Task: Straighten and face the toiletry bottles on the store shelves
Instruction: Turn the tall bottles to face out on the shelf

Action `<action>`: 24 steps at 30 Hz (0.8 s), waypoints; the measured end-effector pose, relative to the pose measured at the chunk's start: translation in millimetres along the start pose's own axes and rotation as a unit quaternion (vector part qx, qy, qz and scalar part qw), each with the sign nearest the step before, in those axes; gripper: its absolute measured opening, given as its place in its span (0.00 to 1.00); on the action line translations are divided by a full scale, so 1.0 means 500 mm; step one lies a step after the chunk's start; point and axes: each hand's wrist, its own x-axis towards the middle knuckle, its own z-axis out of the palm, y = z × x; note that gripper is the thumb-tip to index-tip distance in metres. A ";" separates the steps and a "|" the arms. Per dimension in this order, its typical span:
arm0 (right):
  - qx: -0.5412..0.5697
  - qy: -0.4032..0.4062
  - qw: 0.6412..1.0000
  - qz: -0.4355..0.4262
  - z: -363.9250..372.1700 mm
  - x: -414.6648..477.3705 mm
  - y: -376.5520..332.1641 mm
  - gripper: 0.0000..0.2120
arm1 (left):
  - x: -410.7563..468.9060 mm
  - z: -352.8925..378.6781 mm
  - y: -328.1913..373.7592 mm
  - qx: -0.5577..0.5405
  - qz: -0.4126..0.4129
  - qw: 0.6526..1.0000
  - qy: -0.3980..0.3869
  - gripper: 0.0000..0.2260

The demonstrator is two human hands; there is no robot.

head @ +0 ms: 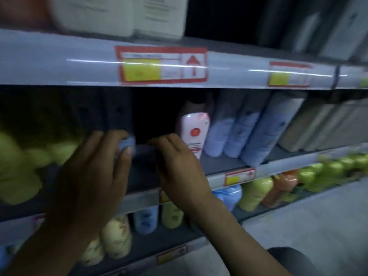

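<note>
Head view, hands flank gap, left grips bottle

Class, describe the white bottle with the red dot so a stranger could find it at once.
Find the big red-framed price tag with an arrow. On the shelf below it stands the white bottle, by the right hand. Its red dot and dark top set it apart from the pale blue bottles beside it.

On the grey metal shelf, a white plastic bottle stands between a small pale-blue container, left, and three tall pale-blue bottles, right.
</note>
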 end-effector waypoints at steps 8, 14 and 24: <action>-0.099 0.182 0.962 0.177 -0.198 -0.133 0.195 0.10 | -0.007 0.208 0.256 -0.171 0.071 0.975 -0.124 0.06; 0.007 0.283 0.885 0.371 -0.302 -0.143 0.362 0.10 | -0.001 0.341 0.418 -0.257 0.044 0.947 -0.189 0.08; 0.232 0.158 0.909 0.308 -0.285 -0.091 0.505 0.30 | 0.012 0.467 0.496 -0.253 -0.006 0.958 -0.136 0.07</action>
